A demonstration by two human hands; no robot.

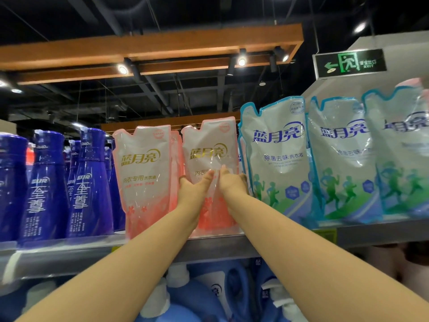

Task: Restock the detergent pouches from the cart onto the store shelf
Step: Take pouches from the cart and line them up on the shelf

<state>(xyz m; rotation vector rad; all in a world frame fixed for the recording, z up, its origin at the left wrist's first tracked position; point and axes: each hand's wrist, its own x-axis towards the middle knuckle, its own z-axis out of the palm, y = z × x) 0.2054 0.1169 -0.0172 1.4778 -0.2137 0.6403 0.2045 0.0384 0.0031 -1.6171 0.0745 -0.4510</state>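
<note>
Two bare forearms reach up from the near edge of view to the upper shelf (232,244), and both hands hold one pink pouch (209,145). The left hand (193,185) closes on the pouch's left side, thumb laid across its front face. The right hand (231,182) closes on the right side, thumb likewise on the front. Both grips are wrapped around the pouch at mid-height.

Task item location: the pouch stands upright at the front edge of the shelf, base on or just above the shelf surface; contact cannot be confirmed. It sits between a second pink pouch (142,173) on the left and the blue-green pouches (276,156) on the right, close beside each.

Handling, as a judgement: the pouch is a soft film bag of liquid. Expect moderate weight, a glossy and slippery skin, and a body that sags if held by the top. Support it at both side seams near mid-height, as now, and seat the base flat before release. Further pink pouches stand behind.

Containers: dark blue bottles (90,182) line the left end of the shelf, capped and upright. White-capped jugs (185,296) fill the level below. Contents are not visible in any of them.
</note>
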